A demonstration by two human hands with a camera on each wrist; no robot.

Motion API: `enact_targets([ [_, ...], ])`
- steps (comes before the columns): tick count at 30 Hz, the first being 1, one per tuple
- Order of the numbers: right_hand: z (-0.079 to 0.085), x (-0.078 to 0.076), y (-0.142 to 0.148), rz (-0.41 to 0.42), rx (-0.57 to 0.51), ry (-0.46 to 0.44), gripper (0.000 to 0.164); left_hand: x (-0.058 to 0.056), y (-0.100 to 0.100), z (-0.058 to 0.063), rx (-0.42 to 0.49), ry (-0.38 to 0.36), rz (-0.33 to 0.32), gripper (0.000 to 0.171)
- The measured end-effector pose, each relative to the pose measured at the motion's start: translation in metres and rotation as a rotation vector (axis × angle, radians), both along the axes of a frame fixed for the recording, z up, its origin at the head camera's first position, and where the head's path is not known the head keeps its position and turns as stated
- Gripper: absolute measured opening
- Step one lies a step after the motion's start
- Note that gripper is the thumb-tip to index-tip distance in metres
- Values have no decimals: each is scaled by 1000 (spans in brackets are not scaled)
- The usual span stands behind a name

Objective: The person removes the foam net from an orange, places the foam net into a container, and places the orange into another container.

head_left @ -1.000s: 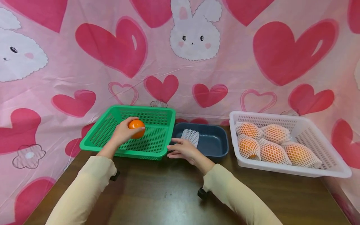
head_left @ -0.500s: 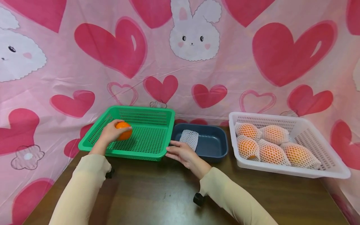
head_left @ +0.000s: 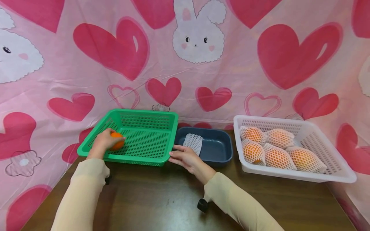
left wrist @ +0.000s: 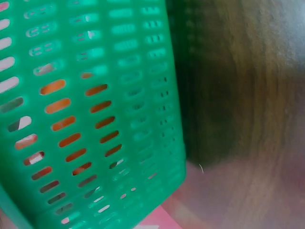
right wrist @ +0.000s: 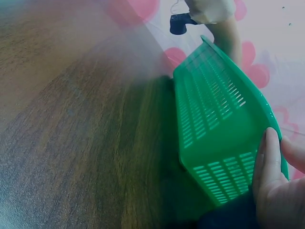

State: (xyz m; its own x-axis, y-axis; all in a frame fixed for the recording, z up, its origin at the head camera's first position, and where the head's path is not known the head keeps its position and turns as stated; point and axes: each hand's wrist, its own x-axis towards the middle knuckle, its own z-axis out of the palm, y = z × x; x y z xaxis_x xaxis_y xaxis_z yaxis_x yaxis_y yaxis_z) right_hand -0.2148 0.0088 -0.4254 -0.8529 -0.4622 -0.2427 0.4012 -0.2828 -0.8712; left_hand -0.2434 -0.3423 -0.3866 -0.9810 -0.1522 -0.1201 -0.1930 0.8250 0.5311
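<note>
Inside the green basket (head_left: 141, 158), at its left front, my left hand (head_left: 103, 141) holds an unwrapped orange (head_left: 117, 144) from above. The left wrist view shows that orange (left wrist: 70, 139) through slots in the basket wall (left wrist: 114, 62), while the hand itself is mostly hidden there. My right hand (head_left: 186, 159) is at the basket's front right corner. As the right wrist view shows, the hand (right wrist: 279, 179) pinches the rim (right wrist: 267, 112), with straight fingers along the outer side and the thumb across from them.
A dark blue tray (head_left: 217, 149) with a white foam net (head_left: 193, 143) stands right of the green basket. Farther right, a white basket (head_left: 339, 160) contains several net-wrapped oranges (head_left: 278, 156). The brown table (head_left: 150, 199) extends in front, and a pink patterned cloth (head_left: 242, 70) hangs behind.
My left hand has carried the orange left and down toward the green basket's left front corner. The right hand has come closer in and taken hold of the basket's rim.
</note>
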Motion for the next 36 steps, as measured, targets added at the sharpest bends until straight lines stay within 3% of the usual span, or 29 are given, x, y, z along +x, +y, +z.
enact_targets([
  [7,1,-1,-1,15,-1,-3,53,4,-4,-1,-66,-41,8,74],
  [16,2,-2,1,13,-11,-25,52,3,-1,0,-81,-97,5,74],
  [26,1,-2,0,15,-8,-32,53,4,1,2,-92,-108,16,69],
  [36,0,-2,0,0,-16,-52,53,-4,6,2,-113,-139,61,70],
])
